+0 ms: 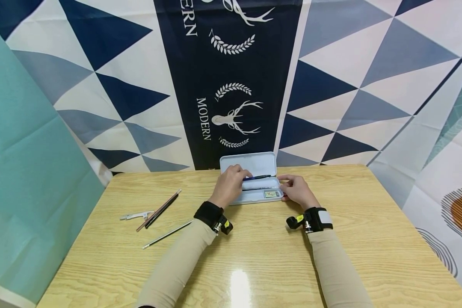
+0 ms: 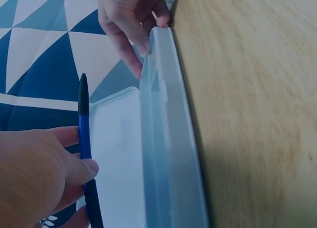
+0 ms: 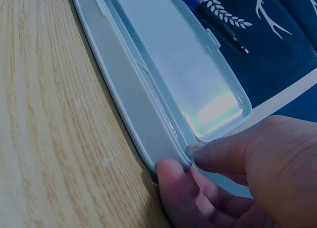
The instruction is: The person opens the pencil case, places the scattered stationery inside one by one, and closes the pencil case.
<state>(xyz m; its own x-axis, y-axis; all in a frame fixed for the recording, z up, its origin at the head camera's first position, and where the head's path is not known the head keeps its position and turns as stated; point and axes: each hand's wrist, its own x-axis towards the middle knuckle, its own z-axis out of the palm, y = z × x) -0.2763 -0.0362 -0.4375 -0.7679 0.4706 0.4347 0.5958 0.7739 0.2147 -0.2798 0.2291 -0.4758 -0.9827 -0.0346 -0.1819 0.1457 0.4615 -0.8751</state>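
Pencil case (image 1: 250,161) lies open at the tabletop's (image 1: 262,244) back edge, and our right hand (image 1: 298,191) grips its right end, while our left hand (image 1: 229,186) pinches a blue pen (image 2: 85,143) near the raised lid. We judge this to be packing; next probably calls for aligning the pen lengthwise, then lowering it inside.

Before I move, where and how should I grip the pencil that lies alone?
Probably pinch the pencil near its middle, coming from above and left. It lies thin and flat on the table, apart from the other pencils, and its right end shows close to the left sleeve.
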